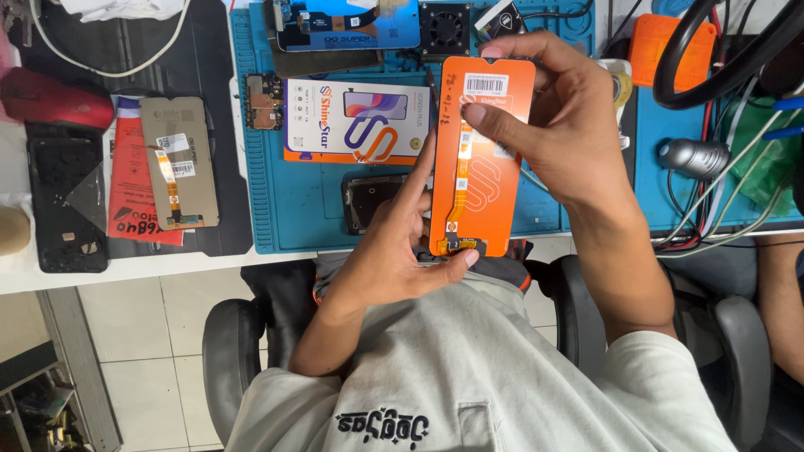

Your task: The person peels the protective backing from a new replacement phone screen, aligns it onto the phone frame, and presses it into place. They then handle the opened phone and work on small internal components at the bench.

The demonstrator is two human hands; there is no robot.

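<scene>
Both my hands hold an orange-backed phone display panel [494, 180] upright over the front edge of a blue work mat [293, 218]. My left hand [394, 251] grips its lower end, with the thumb by the flex-cable connector and the index finger along its left edge. My right hand [557, 125] holds the upper end, fingers curled over the top and the thumb pressing near a white barcode sticker. An orange flex cable runs down the panel's back.
On the mat lie a white and orange box [356, 117], a small circuit board [264, 100], a dark phone part [368, 201] and a black fan [444, 27]. At the left are a grey display panel [178, 163] and a black phone frame [67, 201]. Cables [720, 192] crowd the right, beside another person's arm [779, 310].
</scene>
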